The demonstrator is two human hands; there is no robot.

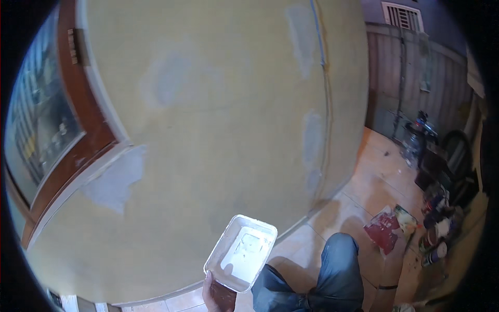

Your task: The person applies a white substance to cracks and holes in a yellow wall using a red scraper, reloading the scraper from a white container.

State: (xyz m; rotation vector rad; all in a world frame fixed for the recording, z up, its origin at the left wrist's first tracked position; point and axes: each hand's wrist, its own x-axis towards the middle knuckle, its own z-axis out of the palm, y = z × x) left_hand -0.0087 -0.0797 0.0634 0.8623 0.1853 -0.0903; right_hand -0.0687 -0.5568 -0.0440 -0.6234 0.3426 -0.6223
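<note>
the person's left hand (218, 297) grips the near short end of a white rectangular tray (240, 252), fingers wrapped under its rim, holding it up near the yellow wall (218, 104) with its grey filler patches (115, 179). the tray looks like thin plastic, light but bendy, with pale wet paste pooled inside, so it probably sags and slops if tilted; supporting it from beneath seems the safer hold. the right hand is out of view. jeans-clad knees (332, 270) show right of it.

One white tray (241, 252); one hand (218, 296) visible; five grey filler patches (115, 179) on the yellow wall (218, 130); one wooden-framed window (49, 125); several paint cans (435, 239), count unclear
</note>
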